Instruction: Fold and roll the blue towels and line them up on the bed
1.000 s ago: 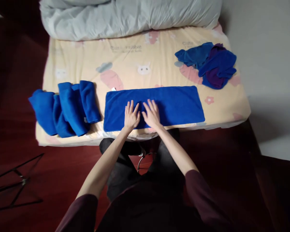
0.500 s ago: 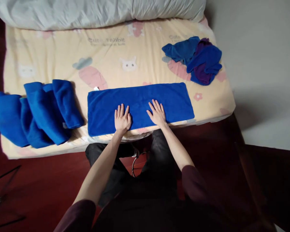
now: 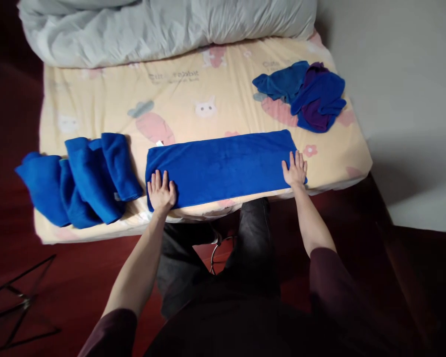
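Note:
A blue towel, apparently folded into a long strip, lies flat along the near edge of the bed. My left hand rests open, palm down, on the towel's left end. At the opposite end, my right hand lies flat with fingers spread on the right edge. Neither hand grips the cloth. A small white tag sticks out at the towel's upper left edge.
Several rolled or folded blue towels lie to the left. A crumpled heap of blue and purple cloths sits at the right. A grey quilt covers the back of the patterned bed sheet. A black metal stand is on the floor.
My hands have slid apart from the middle of the towel, the left to its left end and the right to its right end. The view has shifted slightly.

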Motion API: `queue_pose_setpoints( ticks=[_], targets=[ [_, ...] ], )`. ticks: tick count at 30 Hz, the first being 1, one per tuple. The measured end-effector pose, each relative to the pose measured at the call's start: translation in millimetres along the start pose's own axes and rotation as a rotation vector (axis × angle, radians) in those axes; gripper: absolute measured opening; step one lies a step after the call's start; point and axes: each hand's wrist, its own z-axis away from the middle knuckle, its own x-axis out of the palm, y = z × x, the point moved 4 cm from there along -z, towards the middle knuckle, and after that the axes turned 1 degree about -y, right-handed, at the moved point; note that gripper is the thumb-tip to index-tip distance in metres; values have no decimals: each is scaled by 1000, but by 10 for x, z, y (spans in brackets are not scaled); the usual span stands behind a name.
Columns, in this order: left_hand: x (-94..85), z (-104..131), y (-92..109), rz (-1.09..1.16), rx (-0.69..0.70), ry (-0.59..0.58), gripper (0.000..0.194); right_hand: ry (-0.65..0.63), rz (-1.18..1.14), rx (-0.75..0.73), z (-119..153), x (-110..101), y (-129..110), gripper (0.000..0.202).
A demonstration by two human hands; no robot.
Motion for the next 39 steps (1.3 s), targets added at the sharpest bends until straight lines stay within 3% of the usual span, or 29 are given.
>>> queue_pose_setpoints(
  ticks=[9,12,14,16,19,22,34,37,39],
  targets=[
    [35,-29,-104,-16,-82,14,73,1,-27,-5,-61,67,89,70],
    [42,-29,-99,4,-83,14,73,60,-30,34,-8,31,-43,68],
    [41,-31,-93,14,-87,19,72,129,-39,47,145,37,-333,68],
    [31,-36,-78,9,-85,23,72,178,-81,-24,399,110,-788,69],
    [-1,-44,-46,-14,-84,18,72,171,-186,-73,827,298,-1475,68],
    [-19,-47,-30,-59,-101,-14,71,137,-243,-52,1071,433,-1863,66],
    [-18,-5,-73,-52,-62,20,67,164,-321,6,1076,500,-1882,61],
    [0,36,117,-40,91,2,65,150,-339,2,1076,502,-1889,62],
    [95,61,396,-12,232,-41,64,155,-337,0,1072,507,-1883,62]
  ],
)
